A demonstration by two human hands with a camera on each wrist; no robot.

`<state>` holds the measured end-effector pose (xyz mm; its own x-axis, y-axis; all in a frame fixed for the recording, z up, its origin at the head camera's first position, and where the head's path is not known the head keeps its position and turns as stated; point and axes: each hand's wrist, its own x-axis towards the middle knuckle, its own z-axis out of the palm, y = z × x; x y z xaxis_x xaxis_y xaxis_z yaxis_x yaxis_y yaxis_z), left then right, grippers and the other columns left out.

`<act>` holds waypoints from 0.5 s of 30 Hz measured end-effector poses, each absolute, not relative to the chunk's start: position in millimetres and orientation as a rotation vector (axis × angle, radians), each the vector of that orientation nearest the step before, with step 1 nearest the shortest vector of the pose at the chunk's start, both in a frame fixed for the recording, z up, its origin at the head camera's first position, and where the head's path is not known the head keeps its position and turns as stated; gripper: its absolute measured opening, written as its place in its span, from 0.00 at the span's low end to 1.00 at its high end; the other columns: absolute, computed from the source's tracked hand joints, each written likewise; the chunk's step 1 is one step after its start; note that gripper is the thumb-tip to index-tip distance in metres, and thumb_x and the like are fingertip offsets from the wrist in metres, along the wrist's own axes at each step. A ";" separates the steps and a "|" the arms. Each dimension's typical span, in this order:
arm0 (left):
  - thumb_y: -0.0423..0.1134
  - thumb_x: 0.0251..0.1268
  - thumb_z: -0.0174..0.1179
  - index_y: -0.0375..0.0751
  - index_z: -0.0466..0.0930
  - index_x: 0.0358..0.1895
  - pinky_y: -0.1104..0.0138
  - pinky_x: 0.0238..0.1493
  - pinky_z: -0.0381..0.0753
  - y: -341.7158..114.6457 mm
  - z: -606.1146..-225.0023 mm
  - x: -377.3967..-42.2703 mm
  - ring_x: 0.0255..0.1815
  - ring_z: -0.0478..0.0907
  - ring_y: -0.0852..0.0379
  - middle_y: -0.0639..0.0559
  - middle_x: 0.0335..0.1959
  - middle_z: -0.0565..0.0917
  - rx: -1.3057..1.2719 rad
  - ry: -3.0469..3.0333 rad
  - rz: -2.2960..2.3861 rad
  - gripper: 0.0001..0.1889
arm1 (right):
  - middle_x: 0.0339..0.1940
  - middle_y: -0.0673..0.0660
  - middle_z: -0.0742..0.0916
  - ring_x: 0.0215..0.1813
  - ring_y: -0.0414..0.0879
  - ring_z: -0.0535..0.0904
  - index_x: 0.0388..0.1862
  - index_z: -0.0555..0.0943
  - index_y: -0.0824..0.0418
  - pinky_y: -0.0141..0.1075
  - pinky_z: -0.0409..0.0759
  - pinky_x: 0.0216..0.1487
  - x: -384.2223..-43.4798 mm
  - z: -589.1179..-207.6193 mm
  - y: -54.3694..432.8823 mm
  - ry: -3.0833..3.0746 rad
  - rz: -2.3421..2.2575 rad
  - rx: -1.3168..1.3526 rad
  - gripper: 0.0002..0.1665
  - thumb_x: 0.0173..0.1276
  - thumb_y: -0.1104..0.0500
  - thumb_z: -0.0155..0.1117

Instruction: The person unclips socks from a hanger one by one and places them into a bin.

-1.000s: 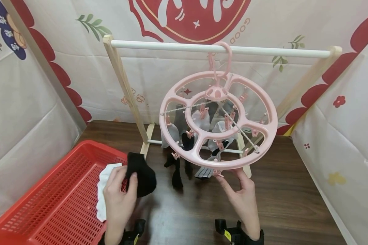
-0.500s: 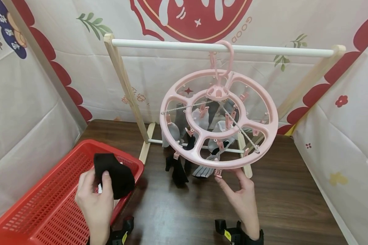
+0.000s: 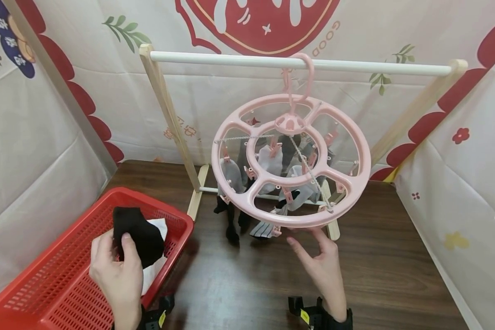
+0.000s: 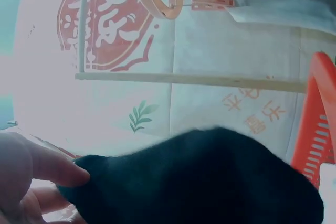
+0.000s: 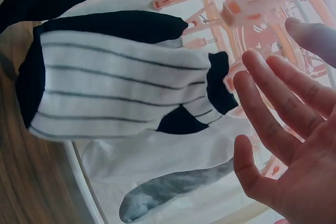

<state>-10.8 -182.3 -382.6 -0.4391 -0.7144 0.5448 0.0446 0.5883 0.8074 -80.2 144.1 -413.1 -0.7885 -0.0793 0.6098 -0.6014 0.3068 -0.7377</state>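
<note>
Backdrop [image 3: 231, 91]: "GOOD" slanting beside red emblem [image 4: 107, 19]. White Chinese characters, 安 and 乐, showing on emblem from left wrist. Smaller orange characters [image 3: 180, 130] sitting lower left; blue patch [image 3: 10, 40] bearing white characters, unclear.

Passable: lane over table [image 3: 218, 284] between red basket [image 3: 186, 225] and right hand [image 3: 321, 266], plus wide room right of that hand up to fabric wall [image 3: 458, 192]. Blocked: upward by front rim of pink hanger [image 3: 297, 222], forward by striped sock [image 5: 126, 87] and other hanging socks [image 3: 271, 159]. 2 wooden uprights [image 3: 165, 105] flank; left hand [image 3: 115, 277] and black sock [image 3: 138, 238] obstruct basket opening.
</note>
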 end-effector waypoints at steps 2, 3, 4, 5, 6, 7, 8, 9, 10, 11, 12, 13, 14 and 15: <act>0.26 0.64 0.57 0.28 0.82 0.45 0.78 0.42 0.68 -183.1 -383.3 -11.5 0.38 0.70 0.72 0.40 0.38 0.78 0.556 -1.833 -0.960 0.09 | 0.41 0.53 0.86 0.49 0.38 0.79 0.46 0.81 0.66 0.30 0.68 0.57 -81.7 -415.2 143.6 -2.107 1.471 0.603 0.24 0.49 0.80 0.70; 0.26 0.64 0.57 0.29 0.82 0.47 0.78 0.43 0.69 -183.3 -383.4 -11.8 0.40 0.72 0.70 0.41 0.40 0.78 0.558 -1.833 -0.962 0.10 | 0.41 0.53 0.86 0.48 0.37 0.79 0.46 0.81 0.66 0.30 0.68 0.56 -82.3 -415.8 143.3 -2.109 1.462 0.595 0.24 0.49 0.80 0.70; 0.25 0.63 0.57 0.29 0.82 0.48 0.78 0.45 0.69 -183.4 -383.5 -12.2 0.41 0.73 0.68 0.43 0.41 0.79 0.558 -1.833 -0.965 0.11 | 0.41 0.53 0.86 0.48 0.37 0.79 0.47 0.81 0.66 0.29 0.69 0.55 -82.9 -415.9 142.6 -2.110 1.446 0.588 0.25 0.49 0.79 0.70; 0.25 0.63 0.57 0.30 0.82 0.49 0.78 0.46 0.69 -183.4 -383.8 -12.5 0.42 0.74 0.65 0.43 0.42 0.79 0.554 -1.833 -0.966 0.12 | 0.41 0.53 0.86 0.47 0.36 0.79 0.47 0.81 0.66 0.29 0.69 0.54 -83.4 -415.5 141.7 -2.111 1.430 0.579 0.25 0.49 0.79 0.70; 0.25 0.63 0.57 0.30 0.81 0.49 0.77 0.47 0.69 -183.3 -384.1 -12.9 0.44 0.75 0.62 0.44 0.42 0.79 0.546 -1.836 -0.961 0.12 | 0.40 0.54 0.86 0.46 0.36 0.79 0.47 0.81 0.66 0.28 0.69 0.53 -83.9 -414.7 140.5 -2.112 1.410 0.573 0.25 0.49 0.79 0.70; 0.25 0.62 0.58 0.30 0.81 0.49 0.77 0.47 0.69 -182.7 -384.4 -13.0 0.44 0.75 0.59 0.44 0.43 0.79 0.540 -1.840 -0.958 0.12 | 0.41 0.57 0.86 0.46 0.36 0.78 0.47 0.81 0.67 0.27 0.70 0.52 -84.6 -413.3 138.9 -2.110 1.392 0.573 0.25 0.48 0.80 0.70; 0.25 0.62 0.58 0.30 0.81 0.49 0.77 0.47 0.69 -182.0 -384.9 -13.3 0.45 0.76 0.58 0.43 0.43 0.79 0.529 -1.840 -0.958 0.12 | 0.42 0.58 0.86 0.47 0.36 0.78 0.48 0.81 0.68 0.27 0.70 0.52 -85.1 -411.6 137.0 -2.104 1.384 0.579 0.25 0.49 0.80 0.69; 0.25 0.61 0.58 0.30 0.81 0.48 0.77 0.48 0.69 -181.1 -385.2 -13.5 0.45 0.76 0.57 0.43 0.43 0.79 0.519 -1.847 -0.958 0.12 | 0.43 0.61 0.85 0.48 0.36 0.77 0.48 0.81 0.69 0.27 0.69 0.52 -84.7 -407.9 134.2 -2.095 1.380 0.584 0.25 0.49 0.80 0.69; 0.25 0.61 0.59 0.30 0.82 0.48 0.77 0.48 0.68 -180.1 -385.6 -13.8 0.45 0.76 0.57 0.42 0.43 0.79 0.505 -1.856 -0.958 0.12 | 0.44 0.63 0.85 0.50 0.38 0.77 0.49 0.80 0.70 0.27 0.69 0.53 -86.4 -407.5 132.5 -2.086 1.377 0.594 0.26 0.49 0.80 0.68; 0.25 0.61 0.59 0.30 0.82 0.47 0.77 0.48 0.67 -179.0 -386.0 -14.1 0.46 0.75 0.56 0.41 0.43 0.80 0.489 -1.867 -0.960 0.11 | 0.46 0.64 0.84 0.52 0.39 0.76 0.51 0.80 0.70 0.28 0.68 0.54 -87.9 -407.0 130.9 -2.078 1.379 0.604 0.26 0.50 0.80 0.68; 0.25 0.60 0.59 0.31 0.82 0.46 0.76 0.48 0.66 -178.0 -386.2 -14.3 0.47 0.75 0.55 0.41 0.43 0.80 0.476 -1.879 -0.963 0.11 | 0.49 0.65 0.83 0.54 0.41 0.75 0.53 0.79 0.70 0.28 0.67 0.56 -89.7 -406.9 129.3 -2.074 1.381 0.616 0.28 0.51 0.80 0.67; 0.24 0.60 0.60 0.31 0.82 0.45 0.76 0.49 0.65 -176.9 -386.4 -14.4 0.47 0.75 0.54 0.41 0.43 0.80 0.465 -1.891 -0.969 0.10 | 0.52 0.65 0.82 0.58 0.42 0.74 0.55 0.78 0.69 0.29 0.66 0.59 -91.5 -406.5 127.9 -2.071 1.394 0.625 0.29 0.52 0.79 0.67; 0.24 0.60 0.60 0.31 0.82 0.44 0.75 0.49 0.64 -175.9 -386.8 -14.7 0.47 0.75 0.54 0.41 0.43 0.80 0.451 -1.900 -0.972 0.10 | 0.54 0.64 0.81 0.60 0.44 0.72 0.57 0.77 0.69 0.30 0.64 0.61 -93.8 -406.5 126.6 -2.068 1.401 0.630 0.30 0.53 0.79 0.67; 0.23 0.59 0.60 0.31 0.83 0.42 0.74 0.49 0.64 -174.7 -387.2 -15.0 0.47 0.75 0.52 0.40 0.42 0.80 0.437 -1.908 -0.975 0.09 | 0.55 0.64 0.81 0.61 0.45 0.71 0.59 0.76 0.69 0.31 0.62 0.62 -96.3 -406.6 125.2 -2.071 1.397 0.627 0.31 0.53 0.78 0.67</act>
<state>-15.0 -174.7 -387.2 -0.5147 -0.6389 0.5718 0.0888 0.6236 0.7767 -96.3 125.2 -406.6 -0.7348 -0.0703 0.6746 -0.6519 0.3478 -0.6738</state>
